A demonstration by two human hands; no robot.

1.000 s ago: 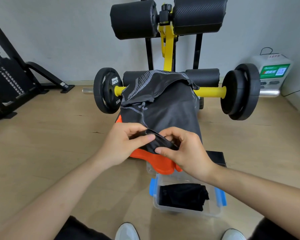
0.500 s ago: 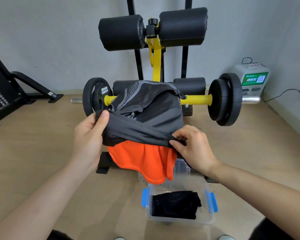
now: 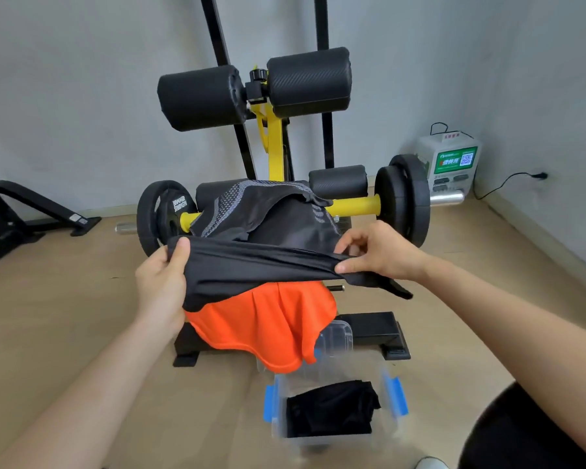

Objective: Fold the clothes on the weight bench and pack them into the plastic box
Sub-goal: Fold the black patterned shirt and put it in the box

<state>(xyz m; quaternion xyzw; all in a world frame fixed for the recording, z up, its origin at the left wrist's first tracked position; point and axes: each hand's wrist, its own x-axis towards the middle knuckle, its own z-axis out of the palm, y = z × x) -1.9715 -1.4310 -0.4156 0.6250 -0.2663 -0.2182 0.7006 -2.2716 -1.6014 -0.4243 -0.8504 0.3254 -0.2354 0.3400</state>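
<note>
The black garment [image 3: 261,265] stretches left to right across mid-frame above the bench [image 3: 369,328]. The left hand [image 3: 161,282] grips its left end; the right hand [image 3: 379,257] pinches its right end.

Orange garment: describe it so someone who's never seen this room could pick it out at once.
Find the yellow-framed weight bench in the middle of the room. The orange garment hangs off its near end, under the black garment held by the left hand and right hand, with the plastic box on the floor below. It is the only bright orange cloth; the others are black or grey.
</note>
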